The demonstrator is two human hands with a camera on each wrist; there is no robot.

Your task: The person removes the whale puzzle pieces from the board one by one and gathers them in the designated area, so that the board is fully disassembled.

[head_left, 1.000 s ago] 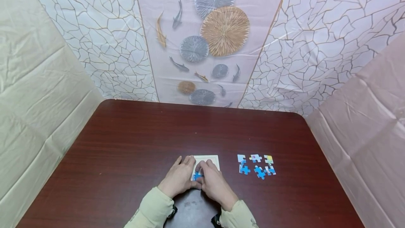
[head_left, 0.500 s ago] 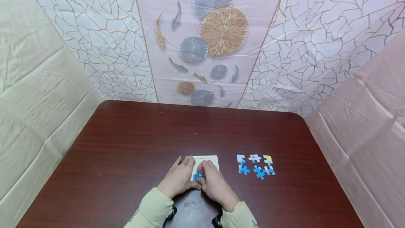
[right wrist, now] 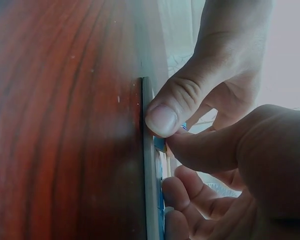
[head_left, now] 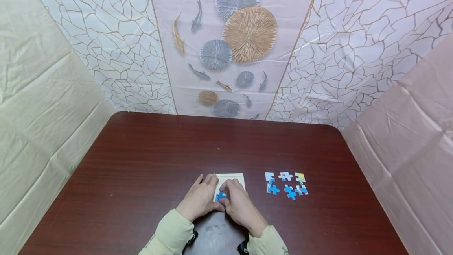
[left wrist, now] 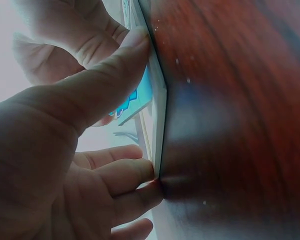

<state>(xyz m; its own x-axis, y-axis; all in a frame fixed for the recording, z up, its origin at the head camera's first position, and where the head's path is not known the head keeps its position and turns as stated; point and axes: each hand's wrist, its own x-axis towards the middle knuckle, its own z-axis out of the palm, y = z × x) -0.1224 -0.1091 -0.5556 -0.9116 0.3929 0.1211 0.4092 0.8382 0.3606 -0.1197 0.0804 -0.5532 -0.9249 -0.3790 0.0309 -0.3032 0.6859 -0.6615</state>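
Note:
A white puzzle tray (head_left: 229, 176) lies flat near the front of the table. My left hand (head_left: 199, 200) steadies its left side, thumb on the near edge and fingers along the left edge in the left wrist view. Over the tray, my right hand (head_left: 243, 208) pinches a blue puzzle piece (head_left: 221, 196) near the front left corner. That piece (left wrist: 136, 102) looks tilted in the left wrist view. In the right wrist view, a bit of blue (right wrist: 160, 144) shows by the thumb tips. The fingers hide much of the tray's inside.
Several loose puzzle pieces lie to the right of the tray, among them a yellow-patterned one (head_left: 300, 177) and a blue one (head_left: 290, 192). The dark red wooden table (head_left: 148, 152) reaches back to a patterned cloth backdrop (head_left: 131, 58).
Between my fingers the blue puzzle piece has shifted and turned slightly over the tray. Both hands stay almost in place, and the loose pieces have not moved.

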